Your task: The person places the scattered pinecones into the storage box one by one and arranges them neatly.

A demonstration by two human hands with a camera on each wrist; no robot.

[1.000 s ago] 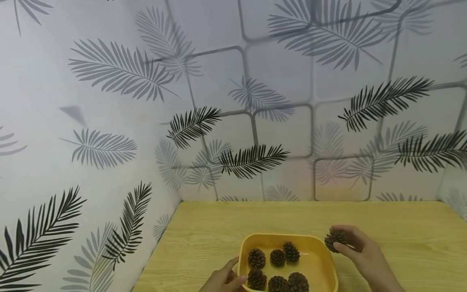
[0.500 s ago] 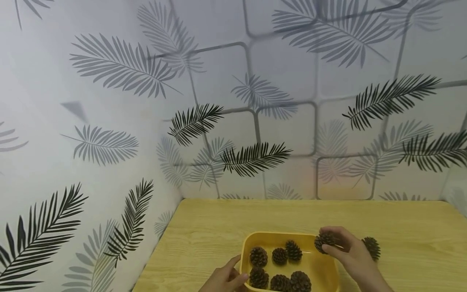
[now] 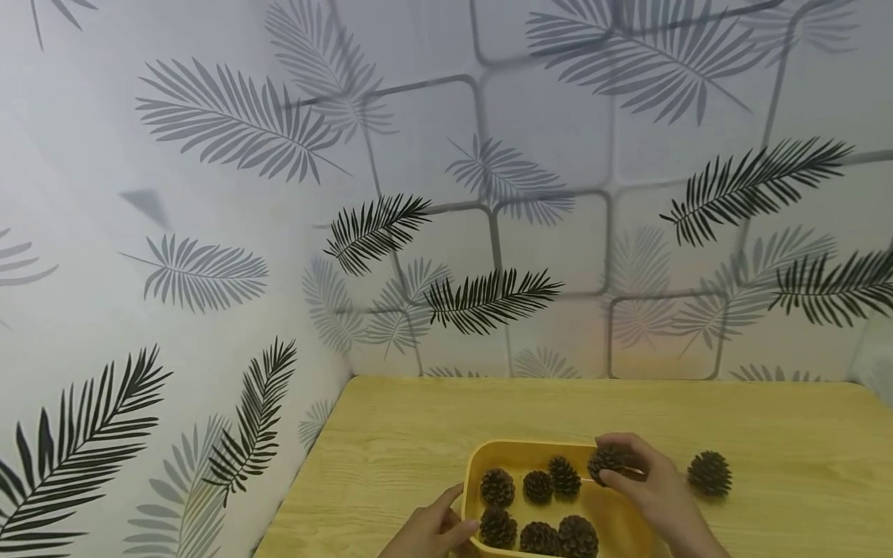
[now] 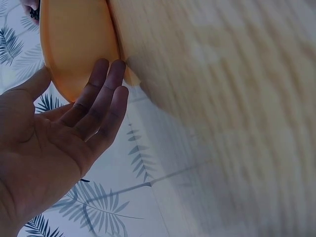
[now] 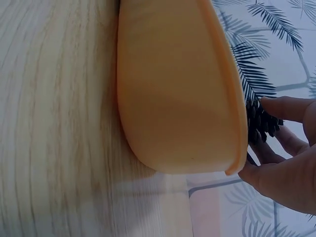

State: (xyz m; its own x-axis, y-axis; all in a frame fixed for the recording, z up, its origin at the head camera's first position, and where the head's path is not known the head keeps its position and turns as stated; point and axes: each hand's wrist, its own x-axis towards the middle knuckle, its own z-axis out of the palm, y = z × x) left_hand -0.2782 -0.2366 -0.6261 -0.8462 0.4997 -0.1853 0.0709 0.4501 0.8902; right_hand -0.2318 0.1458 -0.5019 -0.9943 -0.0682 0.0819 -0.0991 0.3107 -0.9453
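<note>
A yellow plastic box [image 3: 537, 444] stands near the table's front, several brown pine cones inside it, mostly at the left and front. My left hand [image 3: 434, 530] holds its left side, thumb on the rim and fingers along the outer wall; the left wrist view shows these fingers [image 4: 101, 94] fairly straight. Between thumb and fingers of my right hand [image 3: 652, 490] is a pine cone [image 3: 604, 463], over the box's back right part. In the right wrist view this pine cone [image 5: 261, 121] is just beyond the rim, partly hidden by the box wall [image 5: 182, 89].
Another pine cone [image 3: 709, 473] lies on the wooden table [image 3: 418, 418], right of my right hand. Behind the table and at its left rise walls [image 3: 209, 194] with a leaf pattern. The box's front edge is cut off in the head view.
My right hand has moved left with its pine cone, from beside the box to over it. The pine cone on the table has come into sight behind it. The left hand stays at the box.
</note>
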